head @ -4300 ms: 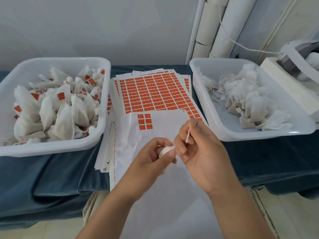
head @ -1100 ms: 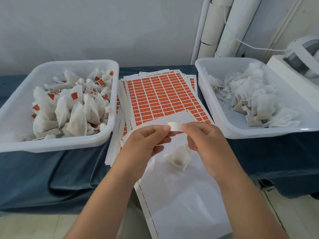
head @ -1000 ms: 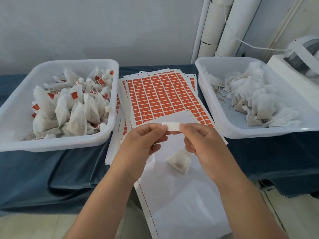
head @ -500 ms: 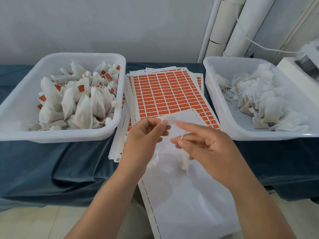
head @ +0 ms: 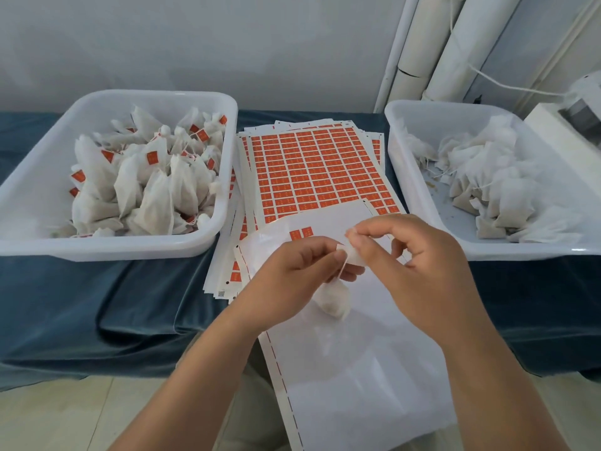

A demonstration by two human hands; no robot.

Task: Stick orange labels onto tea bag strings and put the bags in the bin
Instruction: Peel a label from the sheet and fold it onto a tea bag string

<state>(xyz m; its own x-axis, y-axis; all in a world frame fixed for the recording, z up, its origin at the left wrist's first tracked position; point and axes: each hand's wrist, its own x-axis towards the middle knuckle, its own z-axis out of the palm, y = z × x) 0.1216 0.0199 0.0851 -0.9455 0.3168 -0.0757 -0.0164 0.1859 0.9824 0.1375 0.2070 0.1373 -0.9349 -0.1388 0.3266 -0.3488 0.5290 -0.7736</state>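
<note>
We're mid-labelling: left hand (head: pixel 292 275) pinches the string (head: pixel 341 270), right hand (head: pixel 419 265) pinches the label (head: pixel 353 255) folded around it. Tea bag (head: pixel 335 299) dangles below, over the backing sheet (head: pixel 357 369). Next, probably: press label closed, drop bag in left bin (head: pixel 227 177).
</note>
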